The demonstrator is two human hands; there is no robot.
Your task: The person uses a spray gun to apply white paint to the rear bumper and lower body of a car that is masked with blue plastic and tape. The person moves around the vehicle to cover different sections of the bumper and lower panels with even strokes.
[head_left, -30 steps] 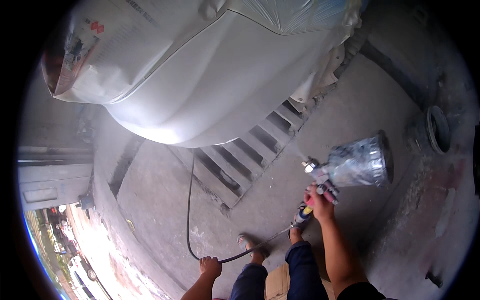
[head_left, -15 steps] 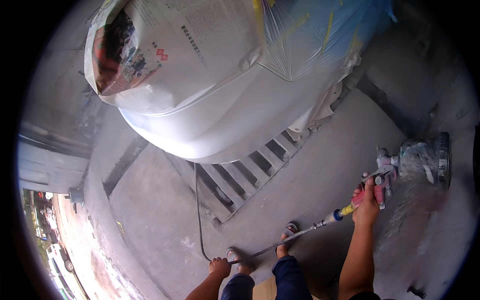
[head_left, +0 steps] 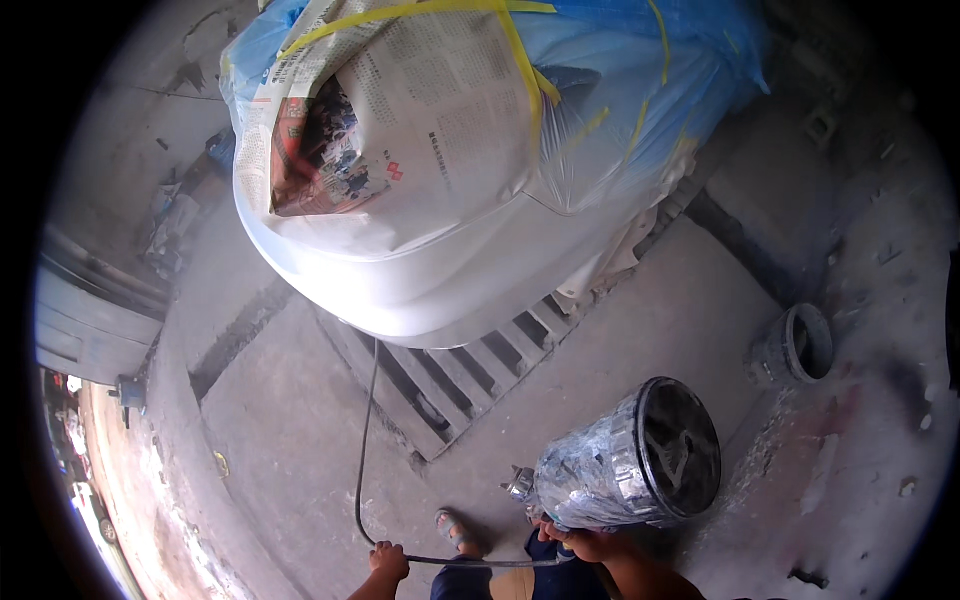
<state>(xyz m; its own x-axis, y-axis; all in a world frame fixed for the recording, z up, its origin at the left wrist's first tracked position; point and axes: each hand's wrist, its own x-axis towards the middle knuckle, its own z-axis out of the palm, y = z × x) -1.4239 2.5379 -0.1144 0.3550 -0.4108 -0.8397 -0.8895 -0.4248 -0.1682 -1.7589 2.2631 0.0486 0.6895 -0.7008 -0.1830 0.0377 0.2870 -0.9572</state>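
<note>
My right hand (head_left: 585, 545) is closed around a spray gun (head_left: 520, 485), whose body is mostly hidden behind its large, paint-smeared cup (head_left: 590, 470). The cup's dark round lid (head_left: 680, 450) faces up toward me, and the metal nozzle points left. My left hand (head_left: 388, 562) grips the thin grey air hose (head_left: 362, 480), which runs across in front of my legs toward the gun. Ahead stands the rounded white end of a vehicle (head_left: 400, 300), apart from both hands. Newspaper (head_left: 470, 130) and blue plastic film (head_left: 640, 110), edged with yellow tape, cover its upper part.
A slatted floor grate (head_left: 480, 375) lies under the vehicle's near edge, where the hose trails down. A paint-stained bucket (head_left: 765, 350) stands on the concrete at right. At far left, a pale panel (head_left: 95, 330) borders a bright opening with parked vehicles outside.
My right hand has brought the spray gun from the far right in close to my body, turning its nozzle leftward. My left hand has shifted slightly left and down with the hose. The view has shifted too.
</note>
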